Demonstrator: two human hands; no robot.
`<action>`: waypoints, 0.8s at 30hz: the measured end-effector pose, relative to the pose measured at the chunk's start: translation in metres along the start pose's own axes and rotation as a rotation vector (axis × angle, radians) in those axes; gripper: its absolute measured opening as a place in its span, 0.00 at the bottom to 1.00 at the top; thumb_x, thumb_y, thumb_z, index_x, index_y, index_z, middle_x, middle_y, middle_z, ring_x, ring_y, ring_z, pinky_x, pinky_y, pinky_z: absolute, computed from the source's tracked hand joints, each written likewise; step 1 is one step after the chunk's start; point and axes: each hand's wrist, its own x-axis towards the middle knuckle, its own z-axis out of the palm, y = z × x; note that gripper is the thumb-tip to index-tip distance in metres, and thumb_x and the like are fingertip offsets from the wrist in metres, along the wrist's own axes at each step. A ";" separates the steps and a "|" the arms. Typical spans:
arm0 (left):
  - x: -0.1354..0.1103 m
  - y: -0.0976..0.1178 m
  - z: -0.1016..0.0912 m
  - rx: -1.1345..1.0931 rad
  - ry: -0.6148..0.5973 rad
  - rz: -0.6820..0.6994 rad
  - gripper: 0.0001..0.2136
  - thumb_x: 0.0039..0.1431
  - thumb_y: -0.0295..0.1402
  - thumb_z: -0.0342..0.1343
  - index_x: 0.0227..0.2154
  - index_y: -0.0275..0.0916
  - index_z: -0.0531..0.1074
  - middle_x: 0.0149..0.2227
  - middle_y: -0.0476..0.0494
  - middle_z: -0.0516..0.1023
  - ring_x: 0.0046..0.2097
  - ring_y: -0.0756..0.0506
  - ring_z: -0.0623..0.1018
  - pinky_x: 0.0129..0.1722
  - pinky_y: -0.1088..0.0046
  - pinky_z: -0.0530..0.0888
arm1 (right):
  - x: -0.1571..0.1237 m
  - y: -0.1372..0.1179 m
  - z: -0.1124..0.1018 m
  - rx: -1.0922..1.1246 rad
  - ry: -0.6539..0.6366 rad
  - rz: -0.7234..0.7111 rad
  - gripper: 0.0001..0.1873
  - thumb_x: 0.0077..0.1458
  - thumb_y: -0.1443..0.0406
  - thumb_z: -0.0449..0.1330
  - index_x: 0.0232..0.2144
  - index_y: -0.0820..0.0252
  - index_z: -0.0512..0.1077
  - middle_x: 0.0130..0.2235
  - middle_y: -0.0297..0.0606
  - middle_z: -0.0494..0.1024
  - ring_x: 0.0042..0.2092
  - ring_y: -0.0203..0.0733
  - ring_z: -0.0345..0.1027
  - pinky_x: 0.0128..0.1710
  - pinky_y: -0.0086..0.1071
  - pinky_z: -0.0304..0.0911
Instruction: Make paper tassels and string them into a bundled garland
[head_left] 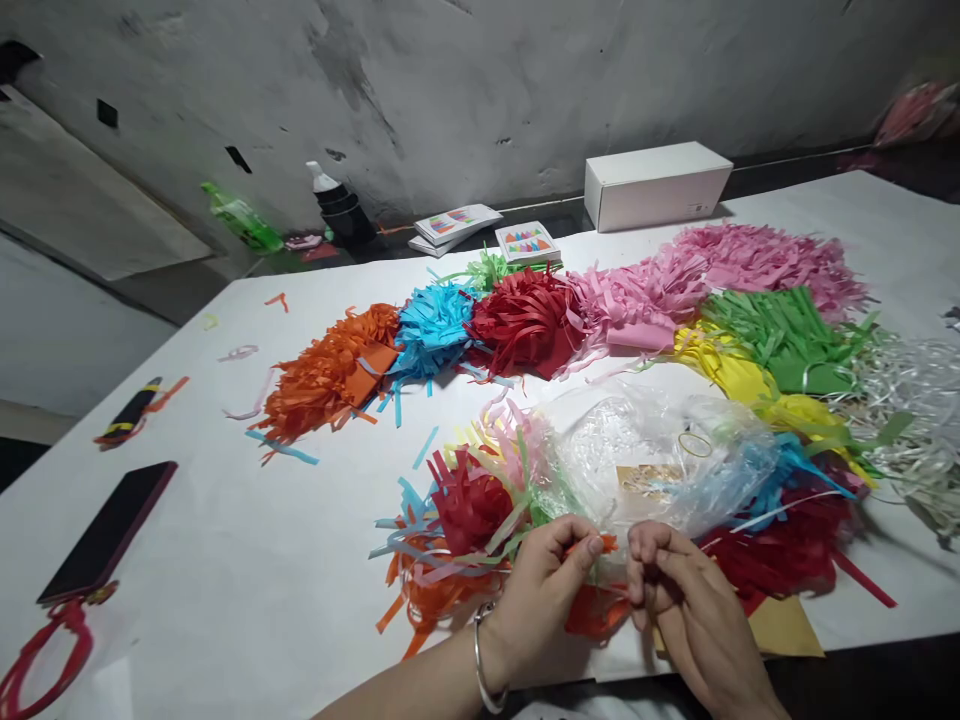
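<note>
The left hand [544, 590], with a bangle [484, 660] on its wrist, pinches a strip of the orange fringe [594, 612] between thumb and forefinger. The right hand [686, 600] is closed too, its fingertips curled onto the same piece from the other side. The fringe sits between the two hands, just in front of the bag [675, 460], on the person's side of it. The paper looks thin and is slit into narrow strips. It is probably best handled with a light pinch close to the uncut edge and the hands near each other, without tugging on any single strip, which could tear off. The bag is clear, crumpled and lying on its side. A tan card [645, 480] shows through it, and blue strips show at its right end. A thin ring [695, 443] lies on or in it, though which cannot be told. Just left of the bag lies a mixed bundle [472, 510] of red, pink, blue and orange fringes. Behind the bag runs an arc of sorted piles: orange pile [330, 375], blue pile [435, 325], red pile [525, 320], pink pile [645, 295], green pile [784, 340] and yellow pile [731, 375]. Farther behind the bag stands a white box [656, 185], shut, so its contents are hidden. Well to the left of the bag, a phone [109, 530] and red scissors [45, 650] lie on the white table [225, 560].
</note>
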 end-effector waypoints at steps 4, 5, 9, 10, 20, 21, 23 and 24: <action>0.001 -0.001 0.000 -0.012 -0.014 -0.026 0.22 0.56 0.52 0.60 0.27 0.35 0.70 0.25 0.51 0.66 0.28 0.51 0.64 0.29 0.75 0.62 | 0.001 -0.001 0.005 0.120 -0.034 0.180 0.11 0.54 0.59 0.64 0.27 0.58 0.69 0.23 0.25 0.64 0.17 0.25 0.45 0.13 0.20 0.43; 0.001 -0.001 0.000 -0.019 -0.020 -0.030 0.21 0.56 0.52 0.60 0.27 0.35 0.70 0.25 0.51 0.66 0.28 0.51 0.64 0.30 0.75 0.61 | 0.001 0.000 0.005 0.063 -0.032 0.160 0.10 0.55 0.58 0.64 0.30 0.57 0.70 0.22 0.23 0.60 0.17 0.25 0.42 0.15 0.20 0.42; 0.003 0.000 -0.002 -0.065 -0.081 -0.037 0.23 0.54 0.53 0.61 0.26 0.35 0.70 0.24 0.51 0.67 0.28 0.51 0.64 0.29 0.75 0.62 | 0.003 0.005 0.000 -0.481 -0.015 -0.176 0.18 0.51 0.58 0.69 0.45 0.54 0.77 0.22 0.24 0.61 0.23 0.30 0.56 0.24 0.23 0.58; 0.003 0.002 -0.002 -0.078 -0.105 -0.044 0.23 0.54 0.54 0.61 0.25 0.35 0.69 0.24 0.51 0.67 0.28 0.51 0.65 0.29 0.75 0.63 | 0.003 0.005 -0.001 -0.612 -0.038 -0.269 0.16 0.52 0.59 0.69 0.45 0.54 0.79 0.23 0.26 0.65 0.25 0.33 0.61 0.27 0.25 0.62; 0.003 0.007 -0.007 -0.248 -0.296 -0.206 0.24 0.49 0.55 0.65 0.26 0.34 0.73 0.22 0.52 0.67 0.25 0.53 0.62 0.26 0.77 0.58 | 0.005 0.002 -0.001 -0.685 -0.098 -0.486 0.05 0.55 0.63 0.66 0.30 0.50 0.83 0.22 0.32 0.74 0.25 0.36 0.67 0.24 0.25 0.62; 0.003 0.006 -0.008 -0.263 -0.300 -0.222 0.24 0.48 0.54 0.66 0.26 0.34 0.73 0.22 0.52 0.68 0.24 0.54 0.61 0.26 0.77 0.57 | 0.006 0.005 0.000 -0.627 -0.085 -0.428 0.05 0.53 0.61 0.67 0.28 0.52 0.83 0.22 0.32 0.75 0.25 0.36 0.67 0.25 0.25 0.63; 0.003 0.006 -0.009 -0.289 -0.288 -0.242 0.23 0.46 0.51 0.69 0.25 0.34 0.73 0.22 0.53 0.67 0.23 0.55 0.59 0.24 0.77 0.55 | 0.008 0.011 0.001 -0.481 -0.028 -0.309 0.07 0.49 0.58 0.70 0.25 0.54 0.82 0.23 0.33 0.76 0.26 0.36 0.67 0.25 0.26 0.63; 0.003 0.006 -0.009 -0.306 -0.276 -0.246 0.22 0.46 0.50 0.69 0.25 0.34 0.73 0.21 0.54 0.66 0.22 0.55 0.58 0.24 0.77 0.54 | 0.009 0.013 0.002 -0.414 0.009 -0.264 0.10 0.47 0.56 0.71 0.25 0.55 0.82 0.23 0.34 0.76 0.25 0.36 0.67 0.24 0.26 0.63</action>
